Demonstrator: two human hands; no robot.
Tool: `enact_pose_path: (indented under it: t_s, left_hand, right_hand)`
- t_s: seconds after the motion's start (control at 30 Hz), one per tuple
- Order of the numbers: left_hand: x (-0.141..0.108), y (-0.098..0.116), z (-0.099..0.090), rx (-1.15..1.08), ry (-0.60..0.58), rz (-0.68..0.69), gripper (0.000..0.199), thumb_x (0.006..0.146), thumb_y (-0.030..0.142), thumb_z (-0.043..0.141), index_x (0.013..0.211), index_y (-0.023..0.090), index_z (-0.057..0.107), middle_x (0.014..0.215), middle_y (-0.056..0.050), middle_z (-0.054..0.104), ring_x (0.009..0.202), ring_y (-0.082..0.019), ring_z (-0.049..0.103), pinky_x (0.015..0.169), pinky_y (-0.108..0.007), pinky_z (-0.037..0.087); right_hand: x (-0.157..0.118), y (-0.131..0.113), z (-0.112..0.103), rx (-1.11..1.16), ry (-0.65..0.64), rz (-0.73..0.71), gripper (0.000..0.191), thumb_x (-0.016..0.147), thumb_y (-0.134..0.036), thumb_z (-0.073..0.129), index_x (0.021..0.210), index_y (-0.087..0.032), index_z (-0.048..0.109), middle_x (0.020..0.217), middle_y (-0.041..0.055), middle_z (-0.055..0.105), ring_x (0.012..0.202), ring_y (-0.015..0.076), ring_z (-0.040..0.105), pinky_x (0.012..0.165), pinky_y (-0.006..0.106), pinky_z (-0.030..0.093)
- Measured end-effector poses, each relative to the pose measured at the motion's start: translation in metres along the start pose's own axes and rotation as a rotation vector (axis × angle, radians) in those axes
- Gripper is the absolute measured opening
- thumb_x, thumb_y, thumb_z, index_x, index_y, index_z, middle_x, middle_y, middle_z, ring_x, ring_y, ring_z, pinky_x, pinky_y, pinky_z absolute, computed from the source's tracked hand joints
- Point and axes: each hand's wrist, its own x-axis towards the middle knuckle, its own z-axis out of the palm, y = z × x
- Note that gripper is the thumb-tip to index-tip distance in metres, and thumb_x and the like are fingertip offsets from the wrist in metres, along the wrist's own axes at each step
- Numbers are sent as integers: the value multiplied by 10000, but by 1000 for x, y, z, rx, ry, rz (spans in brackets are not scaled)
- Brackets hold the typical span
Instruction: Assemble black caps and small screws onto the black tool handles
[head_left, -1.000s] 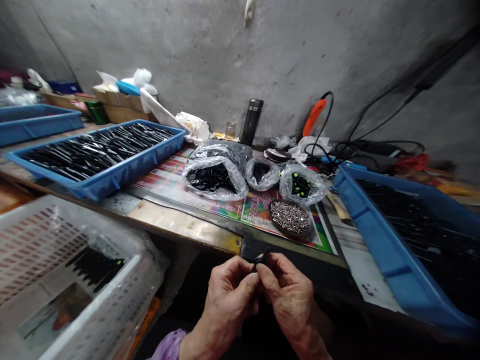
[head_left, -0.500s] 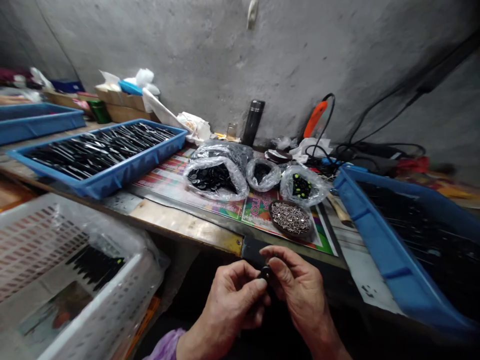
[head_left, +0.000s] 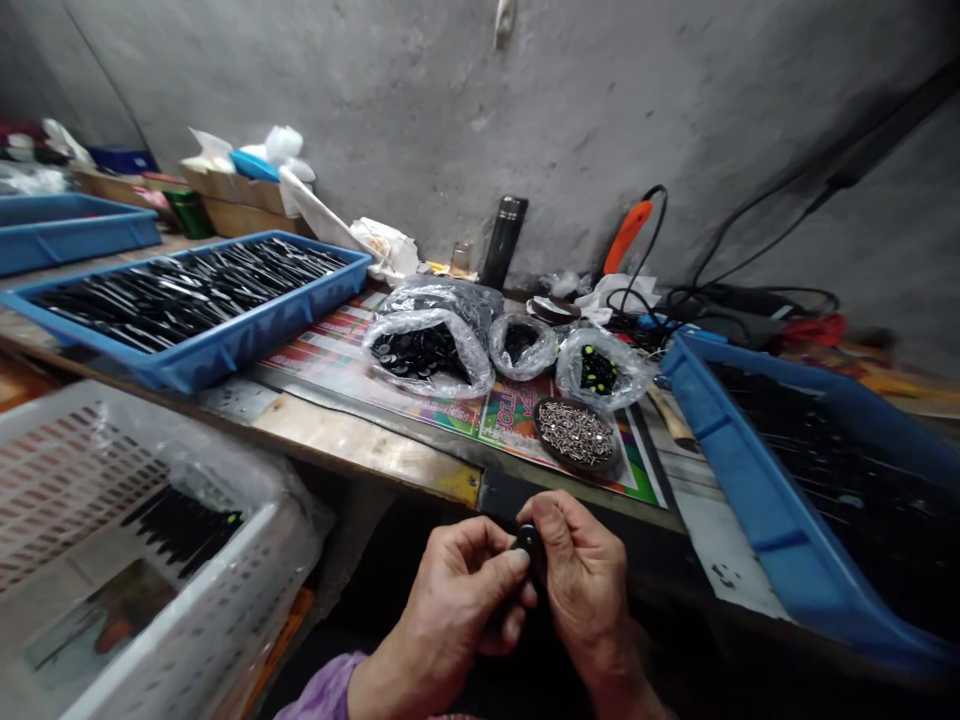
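The left hand [head_left: 450, 610] and the right hand [head_left: 585, 570] hold a small black piece [head_left: 531, 545] just in front of the edge of the tabletop [head_left: 360, 445]. The fingers [head_left: 559, 520] of both hands pinch it tight from each side. Past them sits a dark dish [head_left: 576, 434] of tiny silver screws, beside a clear bag [head_left: 420, 350] of black bits. One blue tray [head_left: 225, 345] holds long black pieces, and so does another blue tray [head_left: 750, 480]. A white basket [head_left: 277, 540] is near the left hand.
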Motion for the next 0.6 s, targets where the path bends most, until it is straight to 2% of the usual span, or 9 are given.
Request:
enact_pose_path:
  t_s: [0.03, 0.13, 0.2, 0.3, 0.4, 0.5, 0.6]
  left_hand:
    - [0, 0, 0, -3, 6, 2, 391, 722, 451, 772, 737, 134, 544, 586, -14, 629, 357, -33, 453, 324, -123, 286]
    - [0, -2, -1, -30, 3, -8, 392, 716, 452, 775, 750, 142, 536, 589, -8, 632, 357, -38, 462, 325, -128, 305]
    - [1, -3, -1, -31, 0, -11, 386, 714, 445, 776, 758, 143, 539, 595, -9, 635, 358, -42, 467, 323, -129, 304]
    - [1, -1, -2, -10, 12, 3, 384, 699, 436, 784, 749, 136, 549, 590, -11, 634, 353, -44, 469, 316, -129, 286]
    - [2, 3, -3, -15, 29, 12, 401, 670, 441, 799, 730, 136, 546, 591, -12, 635, 356, -45, 473, 317, -132, 281]
    - [1, 4, -2, -12, 41, 18, 414, 658, 457, 803, 704, 135, 546, 564, 4, 617, 351, -34, 450, 323, -132, 289]
    - [0, 2, -1, -4, 51, 29, 435, 642, 474, 810, 676, 138, 537, 531, 21, 591, 334, -24, 421, 318, -132, 286]
  right_hand:
    - [-1, 0, 0, 15, -20, 15, 420, 918, -506, 551, 669, -172, 611, 599, -4, 527, 551, 113, 466, 510, 202, 376]
    - [-2, 5, -1, 228, -186, 224, 433, 881, -568, 587, 703, -174, 590, 532, -37, 460, 434, 79, 364, 392, 185, 276]
    - [-2, 7, -3, 309, -213, 293, 440, 862, -585, 613, 714, -172, 578, 516, -51, 439, 400, 60, 326, 365, 171, 236]
    - [-2, 6, -6, 297, -210, 272, 425, 868, -582, 615, 782, -166, 609, 490, -53, 453, 387, 61, 370, 370, 161, 267]
    - [-1, 0, -10, 289, -288, 285, 412, 837, -567, 661, 901, -162, 624, 504, -47, 506, 404, 76, 444, 391, 160, 326]
    - [-1, -7, -12, 246, -341, 298, 356, 799, -482, 727, 909, -162, 613, 598, -31, 562, 473, 90, 515, 432, 165, 393]
    - [0, -9, -14, 197, -367, 310, 306, 811, -440, 706, 890, -161, 608, 601, -32, 556, 486, 96, 517, 435, 169, 408]
